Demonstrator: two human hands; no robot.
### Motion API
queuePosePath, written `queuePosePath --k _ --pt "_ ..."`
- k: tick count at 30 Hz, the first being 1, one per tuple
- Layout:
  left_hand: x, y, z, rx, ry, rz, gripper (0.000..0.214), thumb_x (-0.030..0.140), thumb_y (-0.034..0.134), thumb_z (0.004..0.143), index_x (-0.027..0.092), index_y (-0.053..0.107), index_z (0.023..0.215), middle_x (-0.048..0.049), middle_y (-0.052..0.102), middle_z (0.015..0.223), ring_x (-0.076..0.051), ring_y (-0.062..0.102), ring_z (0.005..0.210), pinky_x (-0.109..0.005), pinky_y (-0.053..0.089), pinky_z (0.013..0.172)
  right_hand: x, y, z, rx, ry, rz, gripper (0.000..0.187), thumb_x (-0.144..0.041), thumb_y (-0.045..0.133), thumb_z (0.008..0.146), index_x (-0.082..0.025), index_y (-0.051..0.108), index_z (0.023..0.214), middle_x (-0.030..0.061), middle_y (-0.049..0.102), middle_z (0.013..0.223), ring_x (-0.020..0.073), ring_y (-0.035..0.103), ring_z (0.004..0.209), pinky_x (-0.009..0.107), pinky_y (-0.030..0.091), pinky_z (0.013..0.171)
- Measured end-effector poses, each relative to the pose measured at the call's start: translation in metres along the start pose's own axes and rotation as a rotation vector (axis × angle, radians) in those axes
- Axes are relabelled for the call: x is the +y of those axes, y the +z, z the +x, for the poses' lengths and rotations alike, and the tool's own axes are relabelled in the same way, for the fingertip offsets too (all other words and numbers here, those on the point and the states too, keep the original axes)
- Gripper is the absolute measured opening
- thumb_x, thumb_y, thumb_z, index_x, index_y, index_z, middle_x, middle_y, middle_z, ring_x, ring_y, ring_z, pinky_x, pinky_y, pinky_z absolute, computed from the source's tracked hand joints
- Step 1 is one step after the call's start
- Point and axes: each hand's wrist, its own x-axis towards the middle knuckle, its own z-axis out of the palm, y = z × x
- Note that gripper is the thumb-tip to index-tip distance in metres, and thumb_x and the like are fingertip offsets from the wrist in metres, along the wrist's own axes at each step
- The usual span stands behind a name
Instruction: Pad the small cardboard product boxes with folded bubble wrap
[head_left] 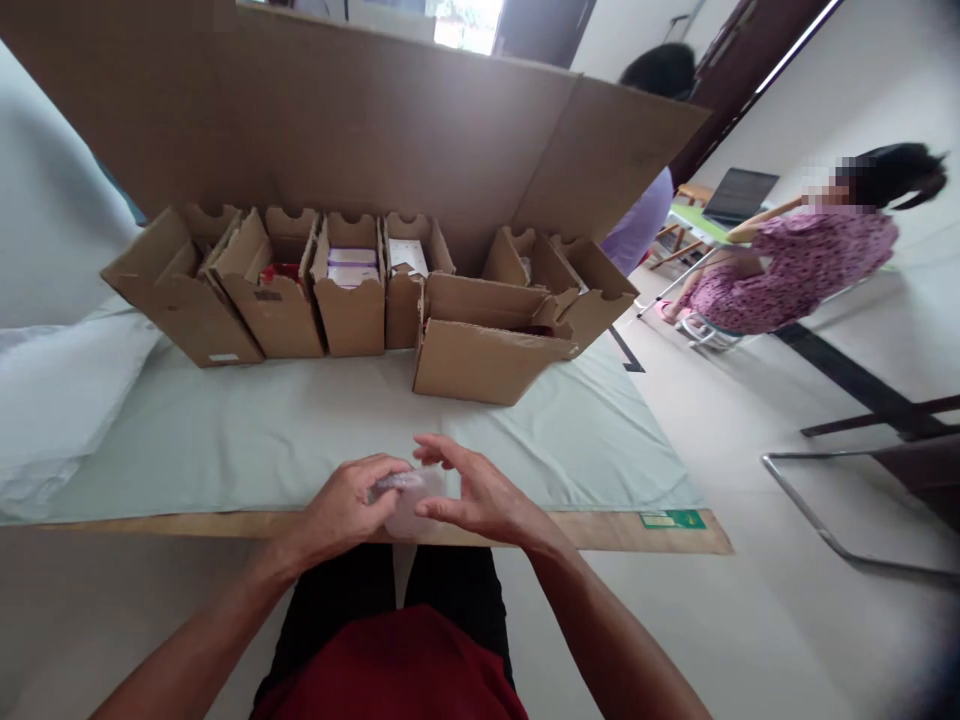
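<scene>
Above the table's front edge, my left hand [354, 500] pinches a small translucent plastic bag [414, 508] between thumb and fingers. The bag hangs towards the right, and a greyish edge shows at its top; I cannot make out what, if anything, is inside. My right hand [480, 490] is just right of the bag, its thumb and fingers apart in an open curve. The right thumb is close to the bag, but whether it touches is unclear. Beyond both hands, a cardboard bin [487, 355] stands crosswise on the pale green cloth [322, 410].
Several cardboard bins [352, 325] stand in a row behind, some holding small boxes [407, 256]. A tall cardboard panel [360, 120] rises behind them. White plastic sheeting [67, 400] lies at left. At right, a person [795, 250] sits near a laptop [741, 197]; a metal-framed chair [802, 500] is nearer.
</scene>
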Motion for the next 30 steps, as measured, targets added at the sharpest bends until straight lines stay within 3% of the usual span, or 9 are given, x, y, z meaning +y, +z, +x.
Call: queuePosePath --k 3,6,10,14,16,18,21,25,30 --pt "0.012 0.008 0.007 -0.051 0.163 0.083 0.032 0.011 0.05 0.084 0.023 0.071 0.105 -0.0008 0.074 0.095 -0.016 0.067 0.084 -0.027 0.051 0.075 -0.011 -0.008 -0.003 -0.059 0.05 -0.177 0.029 -0.032 0.068 0.091 -0.024 0.069 0.119 0.0051 0.077 0.1 0.0227 0.07 0.093 0.034 0.049 0.085" --pt "0.019 0.009 0.021 -0.051 0.276 0.168 0.024 0.014 0.057 0.088 0.022 0.069 0.107 -0.0015 0.073 0.094 -0.017 0.067 0.084 -0.03 0.054 0.077 -0.014 -0.02 -0.008 -0.011 0.064 -0.372 0.02 -0.027 0.065 0.091 -0.022 0.073 0.109 0.0056 0.077 0.093 0.0238 0.07 0.088 0.034 0.048 0.082" --pt "0.036 -0.006 0.069 0.237 0.528 0.379 0.035 0.03 0.066 0.092 0.017 0.063 0.124 -0.0123 0.069 0.123 -0.028 0.062 0.12 -0.045 0.052 0.103 -0.016 -0.067 -0.019 0.108 0.052 -0.343 0.018 -0.023 0.061 0.089 -0.022 0.073 0.103 0.0049 0.078 0.093 0.0204 0.07 0.08 0.03 0.05 0.073" --pt "0.054 -0.023 0.141 0.412 0.565 0.655 0.039 0.019 0.063 0.091 0.013 0.062 0.129 -0.0178 0.062 0.139 -0.035 0.047 0.141 -0.055 0.04 0.116 -0.028 -0.143 -0.021 0.554 -0.016 -0.376 0.02 -0.038 0.066 0.088 -0.024 0.072 0.101 0.002 0.077 0.091 0.0195 0.068 0.076 0.029 0.051 0.064" --pt "0.056 -0.025 0.166 0.383 0.501 0.736 0.032 0.014 0.062 0.087 0.013 0.067 0.119 -0.0174 0.069 0.127 -0.035 0.056 0.131 -0.057 0.041 0.114 -0.034 -0.174 -0.015 0.797 -0.075 -0.512 0.021 -0.038 0.068 0.087 -0.025 0.071 0.103 0.0018 0.076 0.093 0.0196 0.067 0.077 0.03 0.051 0.068" --pt "0.052 -0.022 0.174 0.352 0.477 0.764 0.022 0.01 0.058 0.087 0.015 0.071 0.103 -0.0127 0.074 0.105 -0.03 0.065 0.111 -0.057 0.041 0.113 -0.038 -0.194 -0.007 0.894 -0.128 -0.633 0.019 -0.035 0.068 0.087 -0.025 0.07 0.103 0.0021 0.076 0.096 0.0197 0.067 0.079 0.032 0.051 0.071" --pt "0.041 -0.012 0.16 0.373 0.534 0.756 0.024 0.009 0.05 0.093 0.019 0.072 0.092 -0.0062 0.073 0.088 -0.023 0.066 0.092 -0.057 0.035 0.117 -0.037 -0.205 0.005 0.809 -0.172 -0.715 0.017 -0.033 0.066 0.089 -0.025 0.07 0.104 0.0024 0.076 0.096 0.0187 0.066 0.077 0.031 0.051 0.071" --pt "0.029 -0.001 0.137 0.428 0.577 0.762 0.026 0.012 0.048 0.097 0.021 0.072 0.1 -0.0049 0.075 0.094 -0.022 0.066 0.089 -0.06 0.034 0.116 -0.03 -0.208 0.017 0.558 -0.144 -0.738 0.017 -0.032 0.06 0.091 -0.024 0.071 0.102 0.002 0.076 0.094 0.0156 0.064 0.07 0.028 0.047 0.064" --pt "0.027 0.002 0.138 0.444 0.563 0.747 0.023 0.01 0.051 0.095 0.02 0.071 0.101 -0.0059 0.075 0.097 -0.022 0.065 0.09 -0.058 0.039 0.112 -0.028 -0.204 0.042 0.285 -0.128 -0.951 0.02 -0.02 0.056 0.091 -0.021 0.074 0.101 0.007 0.077 0.099 0.0211 0.067 0.088 0.033 0.047 0.081"
